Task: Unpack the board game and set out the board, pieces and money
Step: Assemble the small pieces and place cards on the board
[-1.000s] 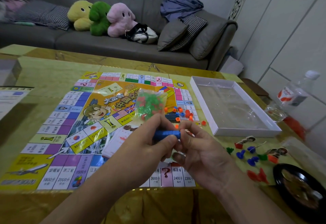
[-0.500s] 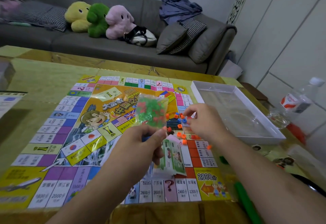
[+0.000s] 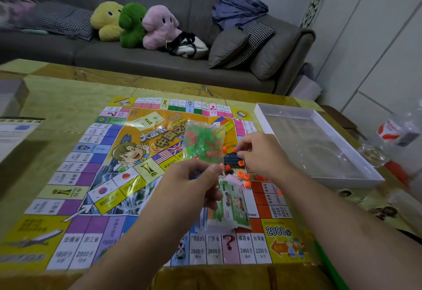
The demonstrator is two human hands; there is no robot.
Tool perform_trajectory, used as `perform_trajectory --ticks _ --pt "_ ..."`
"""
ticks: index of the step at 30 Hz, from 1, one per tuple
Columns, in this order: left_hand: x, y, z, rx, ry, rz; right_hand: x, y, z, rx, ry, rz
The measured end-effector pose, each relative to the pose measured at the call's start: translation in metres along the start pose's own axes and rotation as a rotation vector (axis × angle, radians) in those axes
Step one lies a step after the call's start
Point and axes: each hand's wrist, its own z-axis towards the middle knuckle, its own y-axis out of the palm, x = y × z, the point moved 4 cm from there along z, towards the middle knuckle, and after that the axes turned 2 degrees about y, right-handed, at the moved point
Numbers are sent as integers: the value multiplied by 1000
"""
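Above the board (image 3: 96, 175), left hand (image 3: 194, 184) fingers pinching bag (image 3: 203, 143) of green pieces, right hand (image 3: 262, 155) fingers pinching blue piece (image 3: 239, 152)

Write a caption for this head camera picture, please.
Left hand holds up a bag of green and red pieces while right hand picks a small piece off the board.

Glossy printed paper game board (image 3: 75, 175) w/ glare on polished yellow-green stone-look table (image 3: 68, 93), clear crinkly plastic bag of green/red plastic bits (image 3: 204, 143), white card box tray w/ clear plastic insert (image 3: 319, 152) at table's right edge, matt grey cloth sofa (image 3: 68, 47).
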Motion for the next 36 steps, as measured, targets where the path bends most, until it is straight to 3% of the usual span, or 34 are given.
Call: perform_trajectory --ticks 5,8,11,13,22,36 --pt "1 -1 -2 2 -58 -142 -4 0 -3 31 5 -51" --pt "1 -2 -2 -4 -68 -216 -16 -24 -30 93 15 280" --pt "3 4 -4 -38 -69 -256 -36 -50 -83 19 -4 717" --pt "4 10 -8 -66 -74 -262 -47 -57 -113 -2 -46 803" --pt "6 20 -34 -127 -107 -316 -52 -61 -149 69 -111 841" --pt "-6 25 -37 -5 -198 -544 -57 -55 -158 178 -183 781"
